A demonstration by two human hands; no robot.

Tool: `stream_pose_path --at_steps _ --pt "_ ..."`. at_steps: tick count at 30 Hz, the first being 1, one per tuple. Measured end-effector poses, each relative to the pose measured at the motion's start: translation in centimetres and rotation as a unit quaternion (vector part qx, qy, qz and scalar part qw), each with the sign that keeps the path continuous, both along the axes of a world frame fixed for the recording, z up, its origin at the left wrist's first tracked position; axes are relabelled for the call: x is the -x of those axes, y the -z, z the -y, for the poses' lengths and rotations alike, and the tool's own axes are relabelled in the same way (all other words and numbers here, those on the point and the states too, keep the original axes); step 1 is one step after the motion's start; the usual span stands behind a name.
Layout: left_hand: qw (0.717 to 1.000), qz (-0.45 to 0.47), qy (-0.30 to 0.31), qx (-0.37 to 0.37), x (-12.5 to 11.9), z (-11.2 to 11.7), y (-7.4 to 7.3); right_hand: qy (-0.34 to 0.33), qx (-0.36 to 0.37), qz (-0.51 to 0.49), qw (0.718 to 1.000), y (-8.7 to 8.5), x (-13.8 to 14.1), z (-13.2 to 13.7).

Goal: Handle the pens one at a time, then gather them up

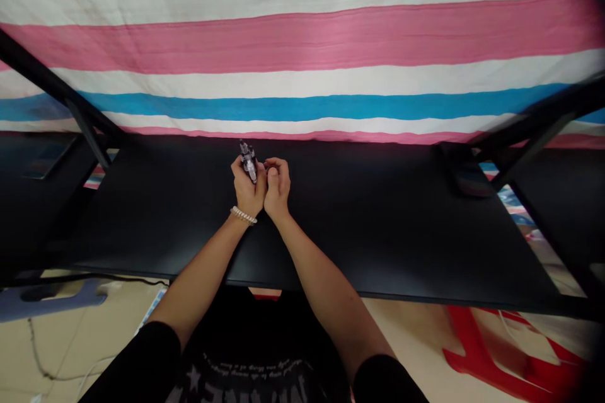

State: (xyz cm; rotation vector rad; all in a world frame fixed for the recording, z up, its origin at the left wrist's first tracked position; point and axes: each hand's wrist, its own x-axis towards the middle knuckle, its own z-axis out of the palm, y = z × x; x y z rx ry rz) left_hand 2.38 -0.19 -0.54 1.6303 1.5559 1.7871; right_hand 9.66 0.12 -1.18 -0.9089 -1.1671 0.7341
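Dark metal and grey plastic make up the small gadget (pixel 248 160) held upright over the far middle of the black surface (pixel 378 227), its tip poking above the fingers. The left hand (pixel 246 187) is wrapped around the gadget's lower part, fingers curled closed on it, with a pale beaded bracelet (pixel 244 216) on the wrist just below. The right hand (pixel 276 186) sits pressed against the left hand, on the gadget's right side, fingers bent in a loose fist; whether it actually grips the gadget cannot be told, since its fingertips are too small and folded to read. Both forearms run back from the gadget toward the near edge of the surface, ending in black sleeves. Beyond the gadget, along the surface's far edge, hangs a striped cloth (pixel 302 44) in pink, white and blue. Black frame bars (pixel 51 85) slant away to the left and right of the gadget. Below and right of the gadget, past the near edge, a red plastic stool (pixel 496 352) stands on the pale floor
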Motion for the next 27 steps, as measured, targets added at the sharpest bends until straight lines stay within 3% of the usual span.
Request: stream_pose_path --at_steps 7,12,18,23,27 --pt "0.998 0.025 0.014 -0.050 -0.1 0.1 -0.4 -0.002 0.014 0.024 1.000 -0.5 -0.2 0.2" --pt "0.998 0.062 -0.002 -0.017 -0.3 0.3 -0.8 -0.020 0.047 0.053 0.997 -0.6 -0.2 0.4" --pt "0.991 0.135 -0.016 -0.011 -0.7 0.2 -1.7 -0.105 0.082 0.051 0.990 -0.1 0.0 0.0" --pt "0.959 0.270 0.082 -0.005 -0.2 -0.9 -1.7 -0.144 0.071 0.117 0.980 -0.1 -0.3 -0.2" --pt "0.924 0.353 0.136 0.060 0.5 -1.8 -1.7 -0.124 0.101 0.226 0.961 0.1 -0.6 -0.4"
